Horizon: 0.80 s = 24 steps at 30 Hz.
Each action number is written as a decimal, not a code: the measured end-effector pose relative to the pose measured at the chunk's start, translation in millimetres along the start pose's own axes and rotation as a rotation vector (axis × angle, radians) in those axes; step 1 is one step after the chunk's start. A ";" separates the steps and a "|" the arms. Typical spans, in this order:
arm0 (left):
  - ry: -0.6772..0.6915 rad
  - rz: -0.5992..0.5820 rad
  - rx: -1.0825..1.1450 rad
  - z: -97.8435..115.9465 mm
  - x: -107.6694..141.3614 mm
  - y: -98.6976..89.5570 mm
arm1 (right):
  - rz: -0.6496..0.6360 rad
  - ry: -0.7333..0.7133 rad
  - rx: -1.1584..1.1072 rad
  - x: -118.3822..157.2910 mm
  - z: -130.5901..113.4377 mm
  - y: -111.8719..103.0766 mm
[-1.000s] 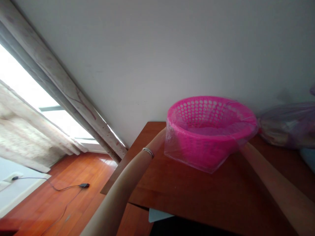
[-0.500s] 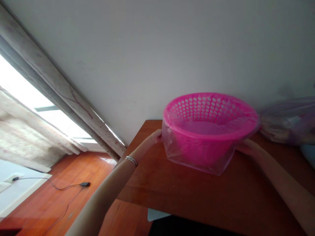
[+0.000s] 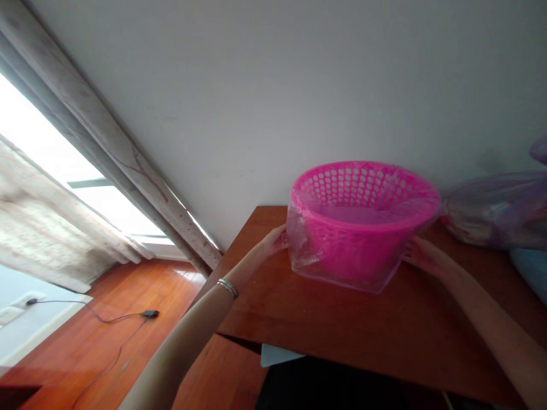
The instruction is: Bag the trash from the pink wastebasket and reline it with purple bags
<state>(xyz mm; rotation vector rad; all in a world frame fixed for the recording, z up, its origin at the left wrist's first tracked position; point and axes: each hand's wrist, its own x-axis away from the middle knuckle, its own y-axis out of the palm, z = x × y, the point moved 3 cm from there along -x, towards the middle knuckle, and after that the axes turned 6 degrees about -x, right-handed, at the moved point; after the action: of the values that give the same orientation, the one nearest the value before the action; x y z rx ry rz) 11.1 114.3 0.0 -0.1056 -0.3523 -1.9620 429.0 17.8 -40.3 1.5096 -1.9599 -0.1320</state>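
A round pink plastic basket (image 3: 363,228) with a perforated upper wall stands at the middle right, wrapped in a see-through plastic film (image 3: 305,256). It is over a brown wooden table (image 3: 325,319), and I cannot tell if its base touches the wood. My left hand (image 3: 274,241), with a silver bangle (image 3: 227,287) on the wrist, presses against the basket's left side. My right hand (image 3: 423,256) presses against its right side. The fingertips are partly hidden behind the film-covered basket.
A bulging translucent plastic bag (image 3: 496,210) lies on the table's far right, beside a pale blue item (image 3: 530,267). A white wall (image 3: 213,102) rises behind. At left are a curtain (image 3: 51,228), a bright window, and a wooden floor (image 3: 128,347) with a black cable (image 3: 149,314).
Both hands have come out from behind the basket and now show at its sides. The film lies tighter around the basket, and the basket looks slightly smaller and lower in view.
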 end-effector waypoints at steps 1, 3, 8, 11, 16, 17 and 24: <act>-0.047 -0.026 0.074 -4.7 5.3 1.9 | -0.007 0.005 -0.043 5.6 3.1 1.0; -0.117 -0.053 0.177 -14.2 18.2 6.4 | -0.032 0.006 -0.063 15.6 9.5 1.6; -0.136 -0.040 0.297 -29.7 48.4 10.0 | -0.088 -0.054 0.065 25.6 17.4 -8.6; -0.116 0.046 0.310 -33.9 55.6 1.8 | -0.041 -0.139 0.142 25.0 15.3 -19.2; -0.094 0.249 0.342 -44.5 58.6 -13.2 | -0.028 -0.171 0.209 35.0 15.5 -24.5; -0.091 0.279 0.359 -47.8 61.9 -12.0 | -0.034 -0.164 0.168 40.4 17.9 -22.8; -0.094 0.017 0.652 -75.6 120.7 76.5 | -0.034 -0.133 -0.058 92.1 66.1 15.3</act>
<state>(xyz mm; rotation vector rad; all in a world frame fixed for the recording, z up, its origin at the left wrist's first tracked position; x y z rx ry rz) 37.8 -42.5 -28.6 0.2203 -1.0267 -1.7393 368.8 -79.4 -45.6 1.5313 -2.0168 -0.3084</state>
